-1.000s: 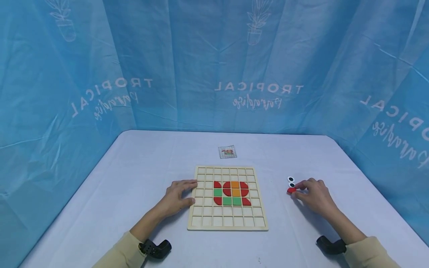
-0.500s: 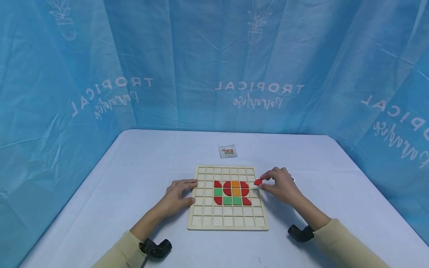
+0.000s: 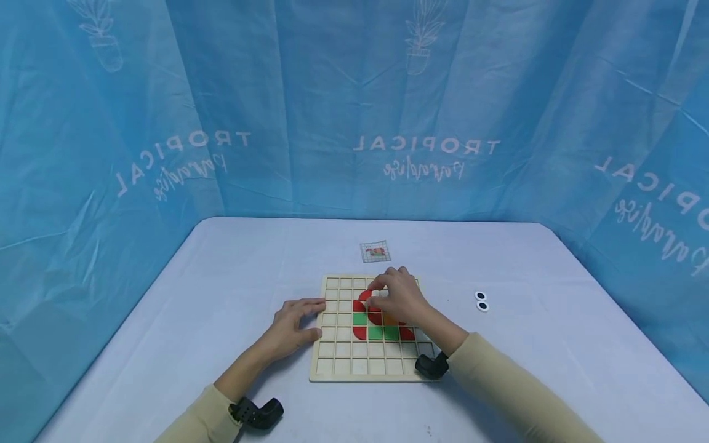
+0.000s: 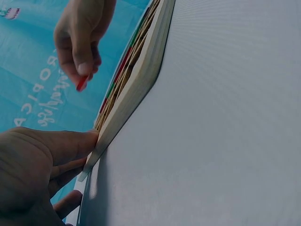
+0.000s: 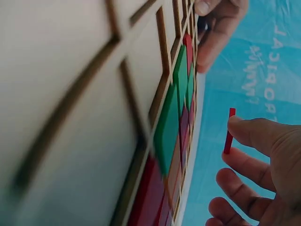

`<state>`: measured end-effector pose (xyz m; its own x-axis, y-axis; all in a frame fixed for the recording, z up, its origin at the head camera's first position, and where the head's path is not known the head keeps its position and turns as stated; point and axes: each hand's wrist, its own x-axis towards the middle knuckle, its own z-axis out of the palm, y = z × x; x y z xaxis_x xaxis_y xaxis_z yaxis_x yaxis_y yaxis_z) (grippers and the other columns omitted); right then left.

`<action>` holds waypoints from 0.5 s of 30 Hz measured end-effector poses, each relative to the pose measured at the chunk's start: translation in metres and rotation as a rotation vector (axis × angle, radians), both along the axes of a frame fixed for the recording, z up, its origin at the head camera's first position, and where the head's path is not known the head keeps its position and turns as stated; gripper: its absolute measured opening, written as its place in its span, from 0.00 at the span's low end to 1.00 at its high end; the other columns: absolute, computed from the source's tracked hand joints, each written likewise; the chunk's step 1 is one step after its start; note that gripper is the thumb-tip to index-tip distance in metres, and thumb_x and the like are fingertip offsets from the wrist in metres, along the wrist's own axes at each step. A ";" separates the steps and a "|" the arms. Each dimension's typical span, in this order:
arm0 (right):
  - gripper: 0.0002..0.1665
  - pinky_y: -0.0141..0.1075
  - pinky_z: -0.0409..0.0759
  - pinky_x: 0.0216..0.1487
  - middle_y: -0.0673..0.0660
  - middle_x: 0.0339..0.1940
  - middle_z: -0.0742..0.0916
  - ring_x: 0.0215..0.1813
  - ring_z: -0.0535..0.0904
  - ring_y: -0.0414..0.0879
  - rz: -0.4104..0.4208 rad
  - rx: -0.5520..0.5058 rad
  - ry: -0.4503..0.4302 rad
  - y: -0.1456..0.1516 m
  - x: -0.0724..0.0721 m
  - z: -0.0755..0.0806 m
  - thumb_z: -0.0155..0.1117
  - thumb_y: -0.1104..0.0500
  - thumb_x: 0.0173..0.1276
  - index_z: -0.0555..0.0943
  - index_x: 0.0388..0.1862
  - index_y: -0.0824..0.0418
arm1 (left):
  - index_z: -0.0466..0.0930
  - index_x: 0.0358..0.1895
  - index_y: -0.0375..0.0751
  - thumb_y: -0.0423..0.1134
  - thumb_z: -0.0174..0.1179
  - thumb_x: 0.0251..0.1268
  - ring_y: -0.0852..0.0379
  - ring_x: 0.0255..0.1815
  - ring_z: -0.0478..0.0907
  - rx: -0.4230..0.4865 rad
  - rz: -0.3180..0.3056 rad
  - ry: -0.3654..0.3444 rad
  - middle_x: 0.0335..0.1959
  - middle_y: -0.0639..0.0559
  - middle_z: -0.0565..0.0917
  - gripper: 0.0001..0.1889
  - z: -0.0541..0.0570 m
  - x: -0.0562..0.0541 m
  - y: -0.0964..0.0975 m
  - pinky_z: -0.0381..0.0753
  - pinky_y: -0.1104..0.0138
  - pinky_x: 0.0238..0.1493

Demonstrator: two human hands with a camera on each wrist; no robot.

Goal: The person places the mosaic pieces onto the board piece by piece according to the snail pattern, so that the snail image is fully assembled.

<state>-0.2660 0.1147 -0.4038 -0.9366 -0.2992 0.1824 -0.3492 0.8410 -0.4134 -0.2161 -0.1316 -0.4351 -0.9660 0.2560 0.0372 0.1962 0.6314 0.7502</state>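
Observation:
My right hand [image 3: 403, 298] pinches a small red tile with a rounded edge [image 3: 365, 296] between thumb and index finger. In the right wrist view the tile [image 5: 229, 134] shows edge-on, off the board's surface. Below the hand lies a wooden grid board [image 3: 334, 366] with red, green and orange tiles set in its middle cells, some hidden behind the hand. A green tile [image 3: 375, 333] and a red rounded tile [image 3: 359, 333] show in one row. My left hand [image 3: 290, 326] rests against the board's left edge, thumb and fingers spread along it.
Behind the board lies a small picture card [image 3: 375, 251] with a coloured pattern on a grid. Two white discs with black centres, an upper disc [image 3: 480, 296] and a lower disc [image 3: 483, 306], lie to the right on the white tablecloth [image 3: 266, 258]. A blue curtain [image 3: 332, 111] surrounds the table.
My right hand has picked up the red tile beside the two discs and carried it left, over the board's upper middle. The left hand has stayed at the board's edge.

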 end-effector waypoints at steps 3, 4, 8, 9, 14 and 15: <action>0.14 0.36 0.69 0.40 0.51 0.35 0.83 0.39 0.68 0.44 0.037 0.020 -0.006 -0.013 -0.004 -0.001 0.72 0.49 0.54 0.87 0.38 0.52 | 0.75 0.61 0.42 0.34 0.65 0.54 0.45 0.70 0.56 0.006 -0.008 -0.007 0.67 0.52 0.70 0.27 0.001 0.000 -0.001 0.52 0.40 0.68; 0.14 0.36 0.68 0.40 0.51 0.36 0.83 0.39 0.68 0.44 0.048 0.030 -0.013 -0.016 -0.005 -0.001 0.72 0.48 0.55 0.86 0.39 0.52 | 0.75 0.61 0.42 0.34 0.65 0.54 0.45 0.70 0.56 0.006 -0.012 -0.007 0.68 0.52 0.70 0.27 0.001 0.000 -0.001 0.53 0.40 0.68; 0.14 0.36 0.67 0.40 0.50 0.37 0.84 0.39 0.68 0.44 0.056 0.062 -0.046 -0.027 -0.010 -0.002 0.71 0.47 0.55 0.86 0.39 0.50 | 0.74 0.61 0.42 0.35 0.65 0.55 0.46 0.70 0.56 0.001 -0.025 -0.006 0.68 0.53 0.70 0.27 0.001 -0.001 -0.001 0.52 0.41 0.68; 0.14 0.36 0.67 0.40 0.50 0.37 0.84 0.39 0.68 0.44 0.056 0.068 -0.051 -0.028 -0.011 -0.002 0.71 0.47 0.55 0.86 0.39 0.50 | 0.74 0.61 0.42 0.35 0.65 0.55 0.46 0.70 0.57 -0.003 -0.027 -0.003 0.68 0.53 0.70 0.27 0.001 -0.001 -0.001 0.52 0.41 0.68; 0.13 0.34 0.68 0.39 0.49 0.36 0.84 0.38 0.68 0.44 0.072 0.091 -0.065 -0.034 -0.013 -0.003 0.70 0.48 0.56 0.86 0.39 0.51 | 0.74 0.61 0.42 0.35 0.65 0.55 0.46 0.70 0.57 -0.007 -0.033 0.001 0.68 0.53 0.70 0.27 0.000 -0.001 -0.002 0.52 0.40 0.68; 0.14 0.34 0.67 0.39 0.49 0.36 0.83 0.39 0.68 0.44 0.076 0.094 -0.074 -0.034 -0.013 -0.004 0.70 0.48 0.56 0.86 0.39 0.51 | 0.74 0.62 0.42 0.35 0.65 0.55 0.46 0.70 0.57 -0.004 -0.036 0.000 0.68 0.53 0.70 0.27 0.001 -0.001 -0.002 0.52 0.40 0.68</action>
